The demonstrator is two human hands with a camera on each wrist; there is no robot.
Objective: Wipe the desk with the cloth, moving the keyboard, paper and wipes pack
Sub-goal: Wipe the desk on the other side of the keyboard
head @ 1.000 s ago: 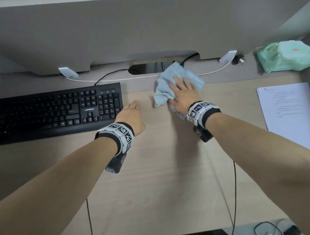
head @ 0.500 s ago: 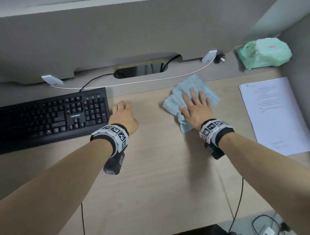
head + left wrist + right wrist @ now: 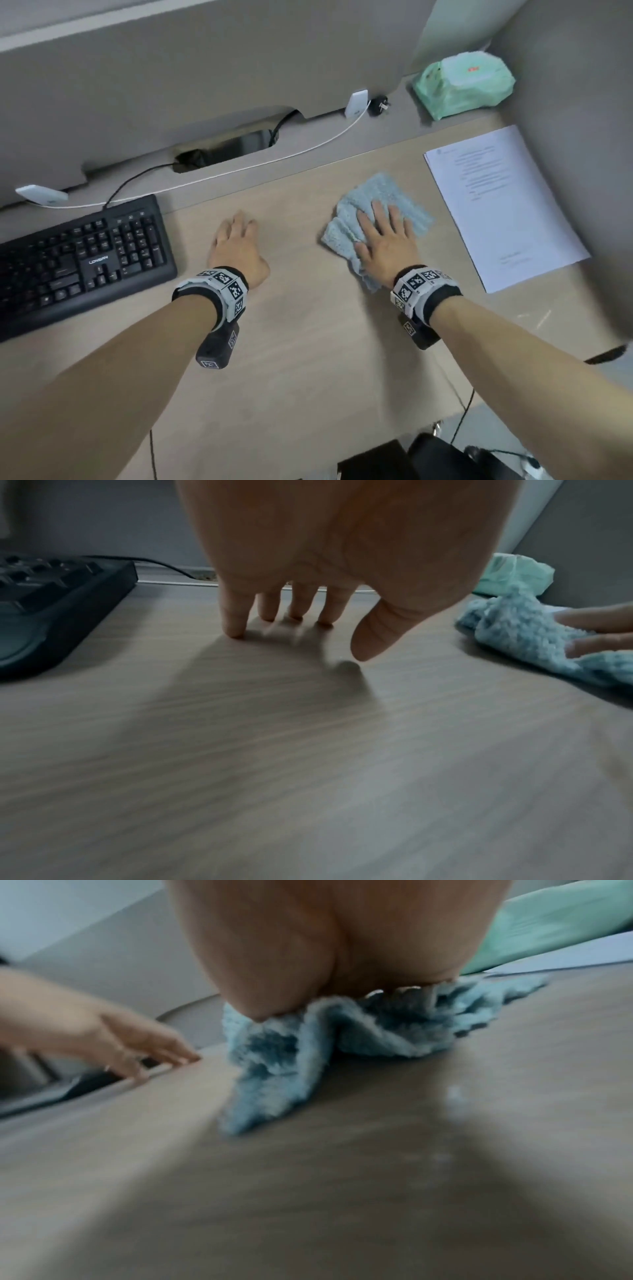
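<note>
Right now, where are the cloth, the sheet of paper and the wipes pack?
cloth [image 3: 383,192]: head view, bare far part beyond the fingers.
sheet of paper [image 3: 513,219]: head view, middle of the page.
wipes pack [image 3: 462,84]: head view, top of the green pack.

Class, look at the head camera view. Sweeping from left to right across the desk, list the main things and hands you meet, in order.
keyboard → left hand → cloth under the right hand → paper. The wipes pack lies further back, above the paper, so it is left out of the order.
</note>
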